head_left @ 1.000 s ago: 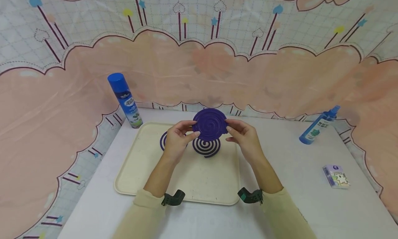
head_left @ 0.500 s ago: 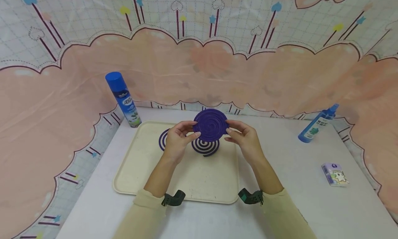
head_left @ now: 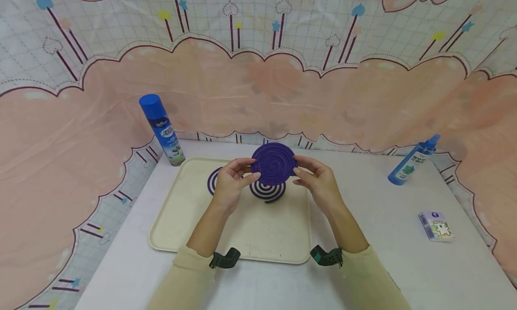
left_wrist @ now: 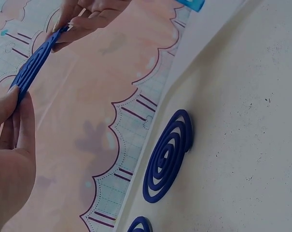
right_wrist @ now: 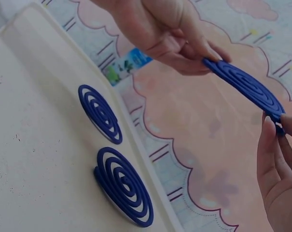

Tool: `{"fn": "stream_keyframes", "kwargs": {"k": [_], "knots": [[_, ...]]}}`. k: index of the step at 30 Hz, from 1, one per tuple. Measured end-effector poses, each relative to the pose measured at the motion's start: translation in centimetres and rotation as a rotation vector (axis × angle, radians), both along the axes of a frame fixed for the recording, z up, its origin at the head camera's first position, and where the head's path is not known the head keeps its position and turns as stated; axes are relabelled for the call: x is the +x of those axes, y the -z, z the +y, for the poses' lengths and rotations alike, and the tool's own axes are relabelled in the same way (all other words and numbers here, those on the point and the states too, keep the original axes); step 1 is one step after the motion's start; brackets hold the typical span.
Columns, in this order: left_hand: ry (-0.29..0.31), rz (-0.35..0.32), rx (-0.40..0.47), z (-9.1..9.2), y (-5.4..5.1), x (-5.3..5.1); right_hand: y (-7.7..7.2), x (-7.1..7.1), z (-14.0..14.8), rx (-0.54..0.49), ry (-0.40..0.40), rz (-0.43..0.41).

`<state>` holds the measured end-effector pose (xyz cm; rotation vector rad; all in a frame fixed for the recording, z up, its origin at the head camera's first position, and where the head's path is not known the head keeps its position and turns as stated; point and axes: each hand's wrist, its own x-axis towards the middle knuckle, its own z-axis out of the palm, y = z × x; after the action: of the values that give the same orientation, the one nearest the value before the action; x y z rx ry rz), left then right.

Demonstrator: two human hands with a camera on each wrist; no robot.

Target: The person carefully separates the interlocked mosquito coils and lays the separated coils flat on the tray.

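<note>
Far left, a blue-capped spray can (head_left: 162,130) is seen standing at the back of the white table (head_left: 375,220), just beside a cream tray (head_left: 177,220). On the tray a loose blue-violet coil (head_left: 211,182) is laid flat, partly hidden by the left hand (head_left: 232,184). By that hand the left edge of a tightly wound spiral disc (head_left: 273,163) is pinched between thumb and fingers. The disc is held up above the back of the tray, its face turned toward the head camera; in the left wrist view it is seen nearly edge-on. A second loose coil (head_left: 268,193) is laid on the tray, its upper part covered by the disc in the head view. The disc's right edge is pinched by the right hand (head_left: 320,180), thumb against fingers. Farther right, a blue spray bottle (head_left: 414,162) is placed well apart from the tray. Rightmost, a small lilac packet (head_left: 436,226) is set down on the table, nearer the person than the bottle.
</note>
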<state>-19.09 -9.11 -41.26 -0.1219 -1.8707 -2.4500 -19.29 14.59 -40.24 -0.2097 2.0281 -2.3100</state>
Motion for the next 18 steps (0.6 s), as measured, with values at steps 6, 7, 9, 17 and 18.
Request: {"fn": "stream_keyframes", "kwargs": {"k": [6,7,9,17,18], "knots": [[0.021,0.018,-0.003,0.15,-0.06,0.03,-0.17,0.04,0.04,0.001,0.015,-0.008],[0.026,0.02,-0.009,0.17,-0.05,0.04,-0.18,0.04,0.03,0.004,0.018,-0.009],[0.031,0.023,-0.025,0.18,-0.03,0.06,-0.17,0.02,0.0,0.016,0.028,-0.006],[0.036,0.035,-0.064,0.18,0.11,0.0,0.01,-0.1,-0.1,0.051,0.061,0.03],[0.037,0.033,-0.065,0.18,0.12,-0.01,-0.01,-0.06,-0.11,0.061,0.067,0.03]]}}
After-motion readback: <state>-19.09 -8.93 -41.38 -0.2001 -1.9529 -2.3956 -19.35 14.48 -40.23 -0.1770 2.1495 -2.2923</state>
